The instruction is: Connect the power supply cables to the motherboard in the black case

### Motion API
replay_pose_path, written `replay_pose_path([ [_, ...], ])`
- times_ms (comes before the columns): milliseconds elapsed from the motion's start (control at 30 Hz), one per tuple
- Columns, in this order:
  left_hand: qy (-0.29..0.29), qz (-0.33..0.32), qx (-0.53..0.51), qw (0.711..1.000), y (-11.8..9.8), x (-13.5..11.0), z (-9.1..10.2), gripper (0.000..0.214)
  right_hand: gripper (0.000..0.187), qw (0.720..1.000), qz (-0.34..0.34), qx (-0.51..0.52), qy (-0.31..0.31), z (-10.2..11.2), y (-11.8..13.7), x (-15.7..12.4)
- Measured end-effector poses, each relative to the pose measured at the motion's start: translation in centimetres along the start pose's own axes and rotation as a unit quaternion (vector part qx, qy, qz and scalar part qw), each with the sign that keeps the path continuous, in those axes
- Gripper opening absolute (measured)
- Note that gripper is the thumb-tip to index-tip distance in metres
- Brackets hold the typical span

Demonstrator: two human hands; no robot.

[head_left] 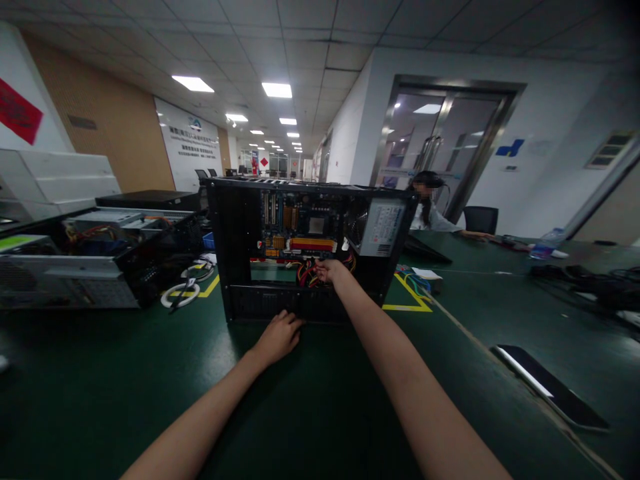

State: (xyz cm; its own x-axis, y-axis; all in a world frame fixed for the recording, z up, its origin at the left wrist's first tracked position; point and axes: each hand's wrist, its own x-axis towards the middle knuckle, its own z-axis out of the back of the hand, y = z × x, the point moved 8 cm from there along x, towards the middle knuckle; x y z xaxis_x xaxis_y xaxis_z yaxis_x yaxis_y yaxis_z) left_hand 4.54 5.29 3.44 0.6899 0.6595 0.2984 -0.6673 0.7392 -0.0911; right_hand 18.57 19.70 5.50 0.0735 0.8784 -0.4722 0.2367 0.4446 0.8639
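Black over the computer case. Dark blue across the circuit board, with gold-orange on the heat sinks, off-white on the narrow slots, and bands of orange-yellow and red on the memory slots. Metallic grey on the power supply, with a white label in dark print. Red, yellow and black mingled in the cable bundle. Deep green over the bench, marked with bright yellow tape. White on the coiled cable, blue on the small bin. Silver-grey on the second case. Red on the hanging sheet, fine vertical stripes of tan on the wall panelling, a pale grid across the ceiling.
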Motion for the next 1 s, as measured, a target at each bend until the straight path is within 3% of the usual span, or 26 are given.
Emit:
replay_pose_path([
  [433,-0.005,-0.006,0.003,1.000,0.1,0.0,-0.1,0.030,0.015,0.997,-0.007,0.074,-0.018,-0.2,-0.3,-1.5],
  [1000,-0.002,-0.001,0.003,1.000,0.1,0.1,0.1,0.032,0.011,0.999,-0.001,0.053,-0.010,-0.1,-0.5,-1.1],
])
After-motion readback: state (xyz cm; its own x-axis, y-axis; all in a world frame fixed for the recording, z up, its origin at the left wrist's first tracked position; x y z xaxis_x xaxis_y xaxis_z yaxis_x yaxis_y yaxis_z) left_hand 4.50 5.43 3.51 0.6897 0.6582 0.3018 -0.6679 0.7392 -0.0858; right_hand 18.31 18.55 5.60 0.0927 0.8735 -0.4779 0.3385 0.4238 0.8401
